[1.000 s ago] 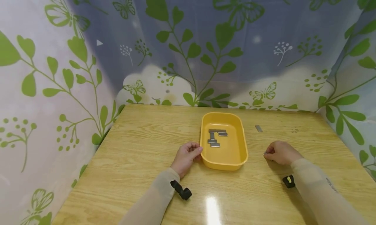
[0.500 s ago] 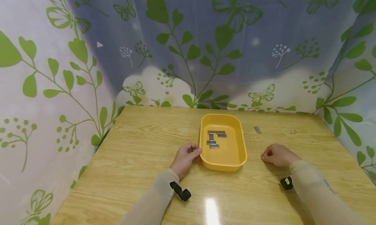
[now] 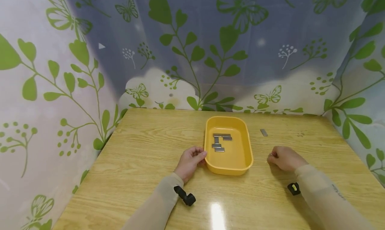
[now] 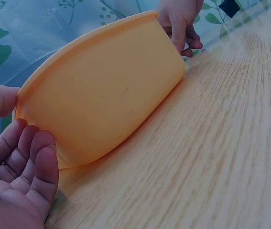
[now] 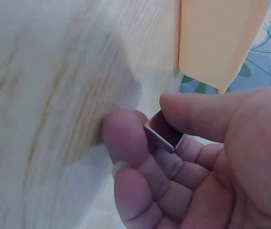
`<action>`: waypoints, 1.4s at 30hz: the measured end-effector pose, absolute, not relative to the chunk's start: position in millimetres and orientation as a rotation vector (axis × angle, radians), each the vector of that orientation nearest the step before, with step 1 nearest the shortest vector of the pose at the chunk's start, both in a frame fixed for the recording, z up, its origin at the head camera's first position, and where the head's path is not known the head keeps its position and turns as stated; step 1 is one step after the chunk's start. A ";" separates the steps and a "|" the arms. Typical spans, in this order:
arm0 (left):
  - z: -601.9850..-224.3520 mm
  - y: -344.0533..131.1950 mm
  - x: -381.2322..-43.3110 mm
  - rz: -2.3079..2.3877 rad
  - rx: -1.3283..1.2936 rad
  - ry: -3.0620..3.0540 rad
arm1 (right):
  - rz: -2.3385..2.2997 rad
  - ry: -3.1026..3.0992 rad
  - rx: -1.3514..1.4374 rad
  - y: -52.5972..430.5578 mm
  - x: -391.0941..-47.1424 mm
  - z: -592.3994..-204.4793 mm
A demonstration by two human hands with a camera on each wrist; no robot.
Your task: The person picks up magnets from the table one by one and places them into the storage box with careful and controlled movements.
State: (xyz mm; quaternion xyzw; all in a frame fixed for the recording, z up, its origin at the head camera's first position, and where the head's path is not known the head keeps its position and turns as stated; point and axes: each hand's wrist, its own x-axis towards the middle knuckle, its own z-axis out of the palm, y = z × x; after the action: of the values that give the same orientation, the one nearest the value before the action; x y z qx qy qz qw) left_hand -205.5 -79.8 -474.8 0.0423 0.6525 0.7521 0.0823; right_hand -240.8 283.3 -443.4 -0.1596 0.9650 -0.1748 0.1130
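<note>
My left hand (image 3: 188,162) pinches the near left rim of a yellow plastic tray (image 3: 236,155), thumb over the edge and curled fingers against the outer wall (image 4: 102,95). Inside the tray lie several small flat grey metal plates (image 3: 219,149), grouped toward its left side. To the right of the tray, my right hand (image 3: 284,158) is low over the table. Its thumb and index finger pinch a small shiny metal plate (image 5: 163,130), while the other fingers curl below; the fingers cover part of the plate.
One more metal plate (image 3: 263,132) lies on the wooden table (image 3: 144,150) beyond my right hand. Patterned curtains (image 3: 228,63) enclose the table at the back and sides. Black wrist cameras (image 3: 184,195) are strapped on both sleeves.
My right hand has shifted slightly left and turned a little, so the plate between its fingers shows less. My left hand keeps its hold on the tray, and the plates inside stay put.
</note>
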 end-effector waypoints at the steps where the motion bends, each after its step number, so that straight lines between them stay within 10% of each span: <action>1: -475.2 -80.0 -206.0 2.245 0.122 1.948 | -0.514 2.830 -0.476 282.8 -240.7 -442.2; 42: -501.7 -79.0 -219.6 2.263 0.089 1.943 | -0.494 2.844 -0.458 292.8 -238.1 -447.2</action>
State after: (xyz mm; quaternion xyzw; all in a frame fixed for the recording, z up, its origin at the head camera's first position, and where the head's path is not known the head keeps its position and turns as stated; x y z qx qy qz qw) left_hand -219.6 -79.0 -501.7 0.0297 0.6491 0.7560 0.0790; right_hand -238.1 292.8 -447.2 -0.1559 0.9673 -0.1679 0.1092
